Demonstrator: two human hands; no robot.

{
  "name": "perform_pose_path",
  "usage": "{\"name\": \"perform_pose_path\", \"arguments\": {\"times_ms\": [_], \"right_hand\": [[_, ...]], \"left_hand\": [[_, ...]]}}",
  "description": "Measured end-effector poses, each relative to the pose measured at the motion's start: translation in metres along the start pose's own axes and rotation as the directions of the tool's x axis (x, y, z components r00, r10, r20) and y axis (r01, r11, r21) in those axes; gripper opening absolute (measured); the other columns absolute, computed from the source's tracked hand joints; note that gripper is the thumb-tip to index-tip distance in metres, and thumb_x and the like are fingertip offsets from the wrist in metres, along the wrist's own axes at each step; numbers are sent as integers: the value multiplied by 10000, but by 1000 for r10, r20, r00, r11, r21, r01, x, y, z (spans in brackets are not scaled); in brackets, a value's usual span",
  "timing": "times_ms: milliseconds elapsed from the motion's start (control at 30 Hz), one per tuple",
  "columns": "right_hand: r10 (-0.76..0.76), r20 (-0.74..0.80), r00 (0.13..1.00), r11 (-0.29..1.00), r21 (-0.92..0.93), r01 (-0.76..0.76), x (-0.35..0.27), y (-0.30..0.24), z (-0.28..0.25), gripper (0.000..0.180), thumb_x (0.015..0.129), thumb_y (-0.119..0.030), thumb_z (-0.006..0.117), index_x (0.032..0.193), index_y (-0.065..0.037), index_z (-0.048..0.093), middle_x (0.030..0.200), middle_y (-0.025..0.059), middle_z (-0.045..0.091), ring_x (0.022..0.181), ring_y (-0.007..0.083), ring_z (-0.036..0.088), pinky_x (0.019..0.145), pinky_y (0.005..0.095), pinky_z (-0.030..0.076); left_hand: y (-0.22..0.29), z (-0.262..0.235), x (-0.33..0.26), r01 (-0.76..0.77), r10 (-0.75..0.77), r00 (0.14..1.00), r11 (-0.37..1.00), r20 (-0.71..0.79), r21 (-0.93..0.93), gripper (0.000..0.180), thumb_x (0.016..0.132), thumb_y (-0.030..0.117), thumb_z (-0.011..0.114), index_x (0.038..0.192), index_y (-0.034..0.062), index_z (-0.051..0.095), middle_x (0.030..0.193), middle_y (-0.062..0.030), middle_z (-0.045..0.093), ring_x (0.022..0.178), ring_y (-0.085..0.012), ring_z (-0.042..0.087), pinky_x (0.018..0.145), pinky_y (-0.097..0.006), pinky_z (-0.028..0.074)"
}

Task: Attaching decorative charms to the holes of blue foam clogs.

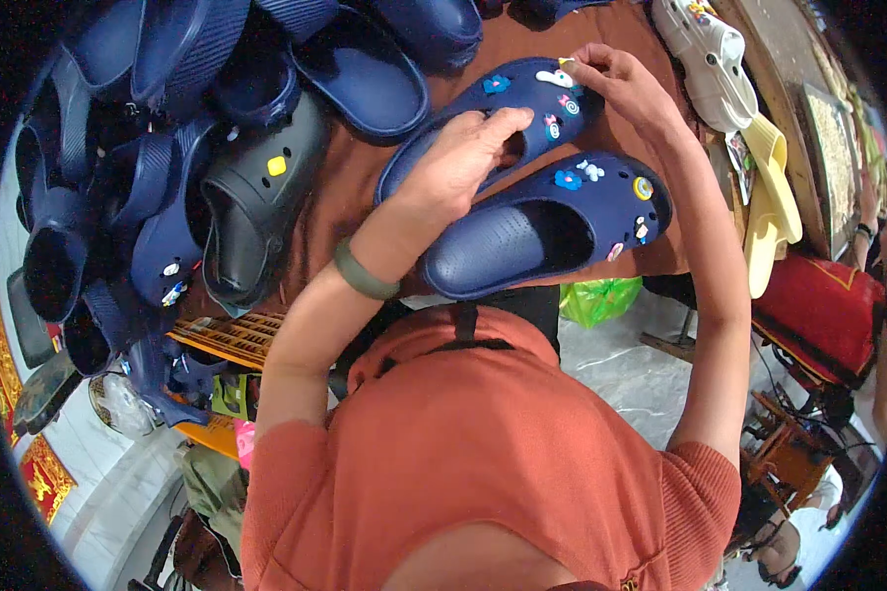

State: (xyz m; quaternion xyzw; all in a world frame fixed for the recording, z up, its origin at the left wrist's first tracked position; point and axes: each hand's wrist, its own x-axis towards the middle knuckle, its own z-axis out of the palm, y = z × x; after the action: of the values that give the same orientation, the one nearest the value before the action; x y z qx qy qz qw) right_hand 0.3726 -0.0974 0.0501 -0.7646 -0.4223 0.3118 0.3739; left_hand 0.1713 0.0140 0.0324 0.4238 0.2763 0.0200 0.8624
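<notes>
Two navy clogs decorated with small charms lie side by side on a brown cloth. My left hand (pixel 458 163) is closed on the upper of the clogs (pixel 493 101), thumb on its strap side; its other fingers are partly hidden by the opening. At that clog's toe, my right hand (pixel 621 89) pinches a small yellow shoe charm (pixel 565 63), close to a white charm on the surface. The second clog (pixel 512 246) lies nearer to me, untouched, with blue, white and yellow charms set around its toe.
Many navy clogs (pixel 192 44) are heaped at the left, beside a dark grey clog (pixel 256 202) with a yellow charm. A white clog (pixel 710 64) and a pale yellow slipper (pixel 771 202) lie at the right. A green plastic bag (pixel 601 300) hangs below the cloth's near edge.
</notes>
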Motion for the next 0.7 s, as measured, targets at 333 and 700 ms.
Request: {"name": "perform_pose_path", "arguments": {"times_ms": [333,700], "right_hand": [[62,-149,987,976,218,-29,-1,9,15,191,905,-231,594,1003,-72,554,942,-38,543,899,48,481,785,189,373],[12,-200,980,987,159,21,-15,9,18,191,875,-169,609,1028,-56,617,1014,16,599,954,123,541,821,257,442]], "left_hand": [[3,6,-7,-154,163,979,985,123,-78,248,857,206,617,992,-2,619,973,-44,634,887,-128,598,797,-277,472],[-2,1,12,-54,96,961,985,257,-166,360,779,151,688,1089,-2,587,1049,-64,630,979,-161,598,905,-297,457]]}}
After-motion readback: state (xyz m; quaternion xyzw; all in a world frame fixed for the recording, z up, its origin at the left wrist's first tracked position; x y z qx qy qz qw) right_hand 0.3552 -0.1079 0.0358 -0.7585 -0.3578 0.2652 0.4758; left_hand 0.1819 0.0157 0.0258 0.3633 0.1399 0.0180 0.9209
